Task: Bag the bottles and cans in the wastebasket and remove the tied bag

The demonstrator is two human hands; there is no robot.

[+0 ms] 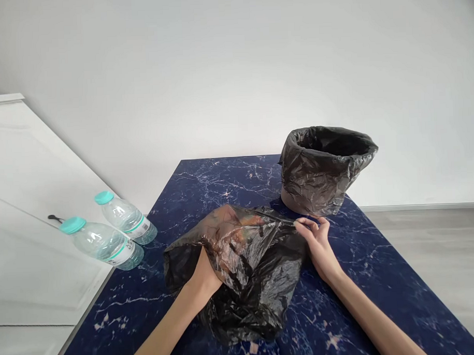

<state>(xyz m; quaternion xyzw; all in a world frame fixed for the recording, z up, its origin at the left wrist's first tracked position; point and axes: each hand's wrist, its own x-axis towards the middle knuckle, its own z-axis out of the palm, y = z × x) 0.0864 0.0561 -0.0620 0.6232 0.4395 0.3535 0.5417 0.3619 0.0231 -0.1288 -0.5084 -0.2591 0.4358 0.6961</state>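
A thin black plastic bag [260, 285] lies crumpled and partly opened out over the near middle of the table. My left hand [207, 274] reaches in through the bag's mouth up to the wrist. Its fingers are covered by the plastic, so their grip does not show. Blurry orange and green patches show through the film near that hand; what they belong to I cannot make out. At the bag's right side, my right hand [315, 237] pinches the plastic between thumb and fingers and pulls it taut.
A bin [290, 199] lined with another black bag [318, 177] stands at the back right, just beyond my right hand. Two clear bottles, one nearer [103, 241] and one farther [125, 217], with turquoise caps are at the left edge of the blue marbled table [206, 181]. White cabinet doors [36, 205] adjoin the left.
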